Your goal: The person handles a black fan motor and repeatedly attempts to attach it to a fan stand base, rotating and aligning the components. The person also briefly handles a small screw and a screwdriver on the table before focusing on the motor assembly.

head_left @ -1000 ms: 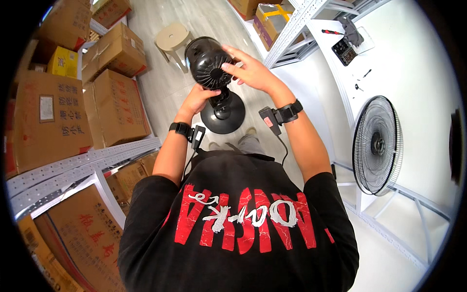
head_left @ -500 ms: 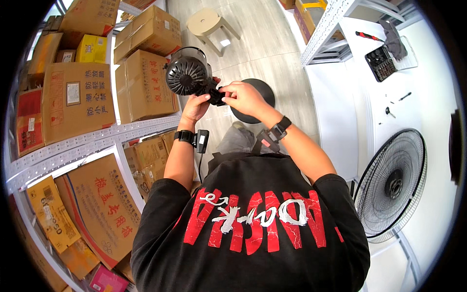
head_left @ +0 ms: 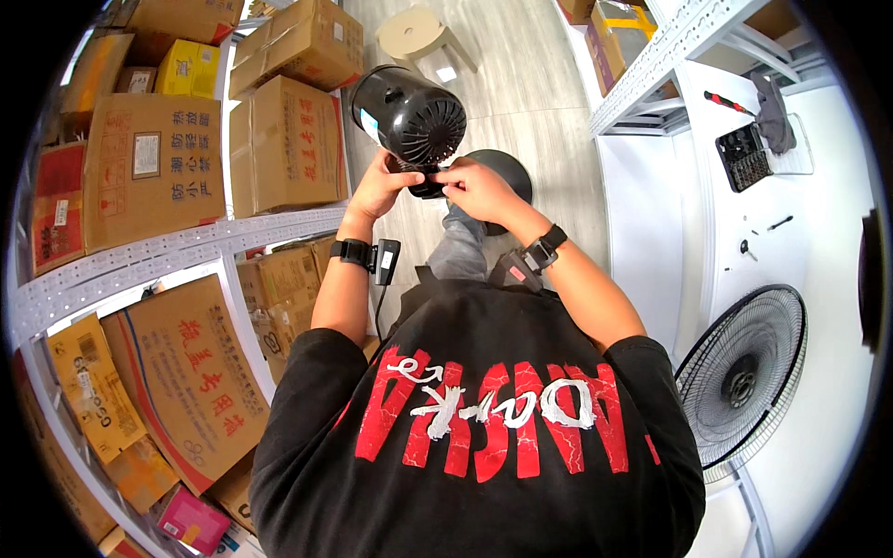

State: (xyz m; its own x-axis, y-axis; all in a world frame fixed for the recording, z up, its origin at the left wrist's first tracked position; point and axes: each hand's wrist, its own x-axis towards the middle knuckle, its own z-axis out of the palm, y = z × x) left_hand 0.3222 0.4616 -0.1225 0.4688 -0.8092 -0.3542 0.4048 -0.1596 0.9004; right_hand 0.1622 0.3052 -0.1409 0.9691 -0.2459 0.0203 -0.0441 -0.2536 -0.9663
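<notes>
A glossy black fan motor housing (head_left: 400, 107) with a slotted vent end is tilted in front of me, its vents facing down and toward the right. My left hand (head_left: 379, 189) is closed around the dark neck bracket (head_left: 426, 183) under the housing, thumb pressed along it. At the bracket's right side, the fingers of my right hand (head_left: 479, 192) pinch together. Whether a small part sits between those fingertips is hidden. Beyond my right hand, a round black stand base (head_left: 510, 177) rests on the floor.
Shelving with cardboard boxes (head_left: 153, 158) lines the left. A beige stool (head_left: 411, 35) stands ahead. On the white surface at right lie a black tool case (head_left: 742, 160), a red-black screwdriver (head_left: 727, 102), small loose parts and a grey cloth (head_left: 774, 116). A wire fan grille (head_left: 744, 372) leans nearby.
The motor housing has turned and swung right, its vents now toward the lower right. My left hand has shifted slightly right with it; my right hand stays at the bracket.
</notes>
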